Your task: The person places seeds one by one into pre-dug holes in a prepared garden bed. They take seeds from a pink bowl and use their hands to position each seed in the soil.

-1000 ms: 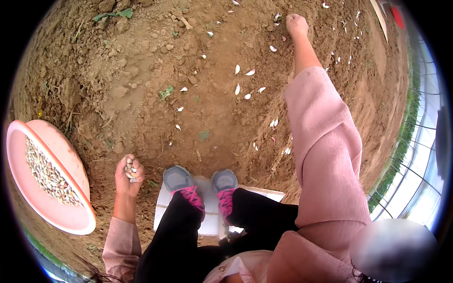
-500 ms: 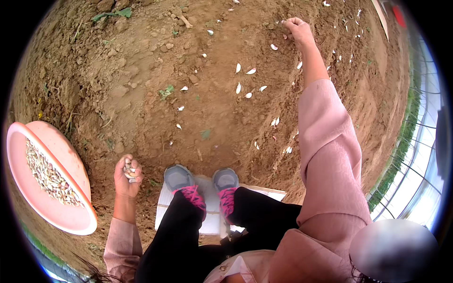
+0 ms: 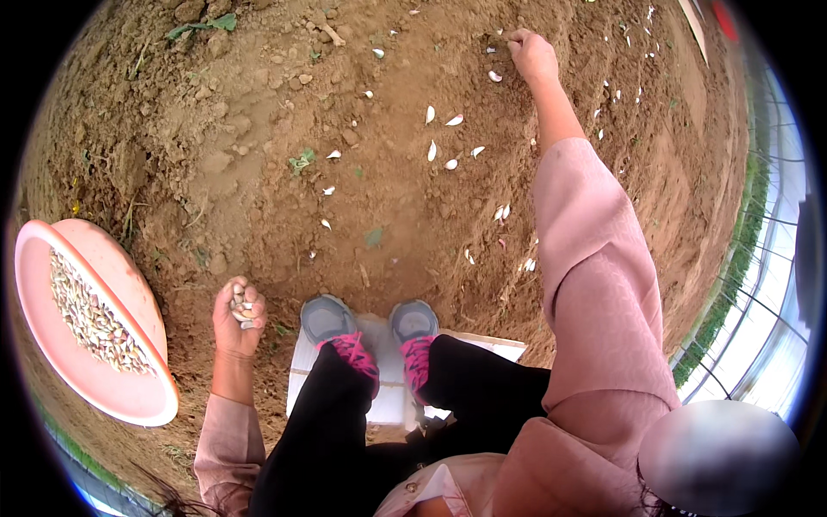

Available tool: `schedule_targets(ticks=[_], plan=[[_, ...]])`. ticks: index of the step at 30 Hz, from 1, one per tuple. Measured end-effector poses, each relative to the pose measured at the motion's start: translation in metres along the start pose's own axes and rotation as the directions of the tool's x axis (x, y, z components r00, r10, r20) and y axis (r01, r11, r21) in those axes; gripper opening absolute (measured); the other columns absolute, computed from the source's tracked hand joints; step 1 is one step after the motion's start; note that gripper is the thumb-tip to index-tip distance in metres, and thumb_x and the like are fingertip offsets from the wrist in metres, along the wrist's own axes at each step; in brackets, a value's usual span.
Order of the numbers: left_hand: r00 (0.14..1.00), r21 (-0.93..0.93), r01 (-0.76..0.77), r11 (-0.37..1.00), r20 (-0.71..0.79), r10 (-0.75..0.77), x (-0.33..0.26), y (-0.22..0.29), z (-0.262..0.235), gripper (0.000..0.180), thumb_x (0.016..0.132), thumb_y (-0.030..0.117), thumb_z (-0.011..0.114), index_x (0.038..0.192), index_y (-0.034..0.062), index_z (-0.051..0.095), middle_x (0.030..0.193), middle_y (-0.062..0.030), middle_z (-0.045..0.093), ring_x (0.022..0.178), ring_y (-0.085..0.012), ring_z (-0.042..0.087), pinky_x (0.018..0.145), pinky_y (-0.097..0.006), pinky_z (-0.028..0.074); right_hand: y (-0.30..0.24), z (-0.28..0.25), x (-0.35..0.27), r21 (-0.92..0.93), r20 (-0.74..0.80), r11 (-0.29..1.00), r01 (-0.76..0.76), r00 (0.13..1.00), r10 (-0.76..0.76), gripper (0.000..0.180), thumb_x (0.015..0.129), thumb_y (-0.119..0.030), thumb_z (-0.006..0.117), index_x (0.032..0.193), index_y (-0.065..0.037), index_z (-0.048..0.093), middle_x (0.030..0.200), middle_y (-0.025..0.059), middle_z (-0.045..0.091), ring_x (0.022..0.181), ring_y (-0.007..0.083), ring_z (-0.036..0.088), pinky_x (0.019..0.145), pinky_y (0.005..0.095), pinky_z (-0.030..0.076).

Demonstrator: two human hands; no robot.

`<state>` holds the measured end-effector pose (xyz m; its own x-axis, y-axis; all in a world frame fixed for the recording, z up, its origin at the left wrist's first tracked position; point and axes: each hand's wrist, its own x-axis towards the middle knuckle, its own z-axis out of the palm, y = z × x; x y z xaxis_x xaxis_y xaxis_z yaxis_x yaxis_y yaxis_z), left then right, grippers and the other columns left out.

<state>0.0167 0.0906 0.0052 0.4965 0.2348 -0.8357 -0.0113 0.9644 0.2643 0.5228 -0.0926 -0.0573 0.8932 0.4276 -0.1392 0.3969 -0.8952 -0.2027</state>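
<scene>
Several garlic cloves [image 3: 247,313] rest in the curled fingers of my left hand [image 3: 237,323], held palm up beside the pink basin. My right arm is stretched far forward, and my right hand [image 3: 532,59] is at soil level with its fingers pinched together. Whatever the fingertips may hold is hidden. Close to them a white garlic clove [image 3: 494,76] lies on the brown soil [image 3: 284,103], with a small one [image 3: 491,50] just beyond it. More cloves [image 3: 454,121] are scattered between that hand and my feet, some in loose rows.
A pink basin [image 3: 95,388] with many cloves [image 3: 96,319] in it leans tilted at the left. My grey shoes [image 3: 327,317] are on a flat white board [image 3: 301,366]. Soil clods and small green weeds [image 3: 301,161] lie ahead. Clear sheeting [image 3: 775,284] borders the right.
My right hand has shifted slightly left, and a small clove now shows on the soil beside its fingertips. My left hand still holds its cloves, nearly unmoved. The view has shifted a little.
</scene>
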Motion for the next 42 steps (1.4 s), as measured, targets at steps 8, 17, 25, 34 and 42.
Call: schedule_targets(ticks=[8,17,25,34,42], plan=[[0.999,0.006,0.004,1.0,0.041,-0.004,0.004,-0.003,0.003,0.016,0.079,0.024,0.044,0.082,0.0083,0.046,0.064,-0.0036,0.047,0.051,-0.0133,0.046,0.034,-0.021,0.037,0.006,0.001,-0.006,-0.272,0.126,0.962,0.018,0.992,0.017,0.019,0.07,-0.019,0.05,0.085,-0.009,0.057,0.095,0.0115,0.055,0.089,0.0258,0.052,0.073,0.036,0.043],[0.999,0.034,-0.007,0.999,0.036,0.006,0.002,-0.005,0.006,0.017,0.079,0.025,0.044,0.083,0.0081,0.047,0.063,-0.0027,0.046,0.051,-0.0125,0.044,0.034,-0.02,0.035,0.013,-0.006,-0.016,0.163,0.139,0.983,0.083,0.985,-0.106,0.02,0.069,-0.024,0.052,0.082,-0.011,0.059,0.083,0.0106,0.058,0.081,0.0246,0.055,0.071,0.0342,0.043],[0.999,0.012,-0.011,1.0,0.049,0.01,0.002,-0.004,0.003,0.017,0.079,0.025,0.044,0.083,0.0078,0.046,0.064,-0.003,0.046,0.053,-0.0132,0.045,0.035,-0.021,0.035,-0.005,0.009,-0.053,-0.257,0.133,0.947,0.194,0.977,-0.164,0.018,0.072,-0.027,0.052,0.083,-0.014,0.056,0.087,0.0086,0.053,0.08,0.0243,0.053,0.068,0.0347,0.044],[0.999,-0.019,-0.01,1.0,0.038,0.011,0.002,-0.005,0.001,0.017,0.079,0.024,0.044,0.083,0.0076,0.047,0.064,-0.0032,0.046,0.052,-0.0131,0.045,0.035,-0.021,0.036,0.003,0.009,-0.054,0.173,0.19,0.982,0.082,0.975,-0.115,0.017,0.07,-0.022,0.052,0.076,-0.007,0.055,0.076,0.0127,0.057,0.075,0.0293,0.054,0.067,0.0373,0.041],[0.999,0.002,-0.024,1.0,0.022,0.023,0.002,-0.004,0.001,0.017,0.08,0.024,0.044,0.082,0.0082,0.047,0.064,-0.003,0.046,0.051,-0.0127,0.045,0.034,-0.02,0.035,-0.012,0.007,-0.054,-0.113,0.161,0.956,0.271,0.954,-0.252,0.015,0.069,-0.021,0.053,0.079,-0.009,0.057,0.08,0.013,0.056,0.078,0.027,0.053,0.069,0.0369,0.042]])
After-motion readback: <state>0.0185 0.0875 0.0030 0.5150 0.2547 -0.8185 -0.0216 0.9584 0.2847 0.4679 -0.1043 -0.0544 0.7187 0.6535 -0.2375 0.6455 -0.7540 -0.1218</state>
